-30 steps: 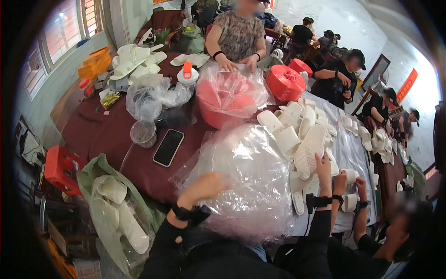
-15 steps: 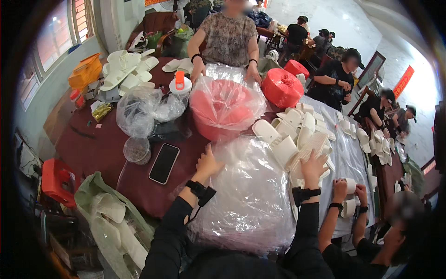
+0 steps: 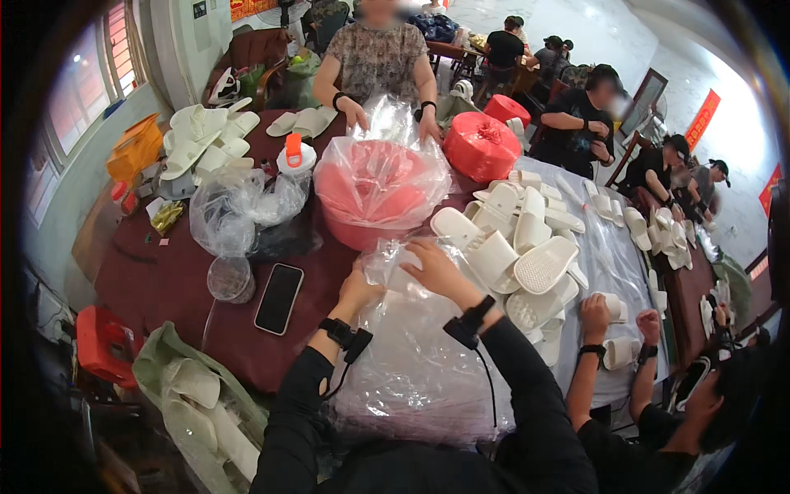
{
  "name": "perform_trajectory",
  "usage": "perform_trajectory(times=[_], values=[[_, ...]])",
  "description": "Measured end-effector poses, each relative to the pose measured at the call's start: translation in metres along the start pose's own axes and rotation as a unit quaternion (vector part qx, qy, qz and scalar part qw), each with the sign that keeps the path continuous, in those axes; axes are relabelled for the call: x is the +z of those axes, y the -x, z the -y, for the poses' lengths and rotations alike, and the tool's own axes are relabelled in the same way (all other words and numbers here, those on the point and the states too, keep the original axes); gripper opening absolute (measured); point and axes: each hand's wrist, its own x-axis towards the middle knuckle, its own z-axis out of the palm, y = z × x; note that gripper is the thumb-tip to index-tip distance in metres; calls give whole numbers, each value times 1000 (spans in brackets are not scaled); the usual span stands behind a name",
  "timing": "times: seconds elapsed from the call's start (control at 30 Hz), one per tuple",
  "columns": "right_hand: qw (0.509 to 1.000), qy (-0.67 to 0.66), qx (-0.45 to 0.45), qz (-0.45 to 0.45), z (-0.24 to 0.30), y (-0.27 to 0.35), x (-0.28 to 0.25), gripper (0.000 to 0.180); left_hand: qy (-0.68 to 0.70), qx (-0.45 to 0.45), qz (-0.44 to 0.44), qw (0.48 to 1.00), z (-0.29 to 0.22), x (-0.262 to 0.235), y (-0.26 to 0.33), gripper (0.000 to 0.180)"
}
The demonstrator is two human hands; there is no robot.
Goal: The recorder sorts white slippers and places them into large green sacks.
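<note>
A thick stack of clear plastic bags (image 3: 411,370) lies in front of me. At its far edge, my left hand (image 3: 360,290) has its fingers closed on the film of the top plastic bag. My right hand (image 3: 438,268) reaches across from the right to the same edge, thumb and fingers apart over the film. Just beyond both hands stands a red tub (image 3: 354,229) with a clear plastic bag draped over it. Right of my right hand is a heap of white slippers (image 3: 494,259); one slipper (image 3: 546,266) shows its dotted surface on top.
A phone (image 3: 279,299) and a clear round container (image 3: 231,281) lie to the left. Across the table, a person's hands (image 3: 354,114) hold the draped bag. At the right, a co-worker's hands (image 3: 596,317) are beside slippers. Red twine rolls (image 3: 481,146) stand at the back.
My right hand has left the slipper on the heap and moved left to the far edge of the bag stack. My left hand has closed on the film there.
</note>
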Motion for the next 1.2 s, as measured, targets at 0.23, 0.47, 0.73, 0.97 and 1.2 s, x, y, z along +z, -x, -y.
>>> perform_trajectory(times=[0.23,0.47,0.73,0.97,1.2], values=[[983,181,-31,17,1,1,59,34,-67,22,16,997,1,0,2,94],[999,45,29,3,-7,16,74,41,-387,46,-42,920,-37,-32,-1,80],[992,117,0,-40,10,25,72,42,-416,323,-248,813,-82,-44,-43,28],[991,118,1,-68,0,28,88,38,-389,365,-173,828,-74,-45,-65,17],[988,134,27,-68,-3,22,95,43,-359,370,-205,832,-78,-59,-71,16]])
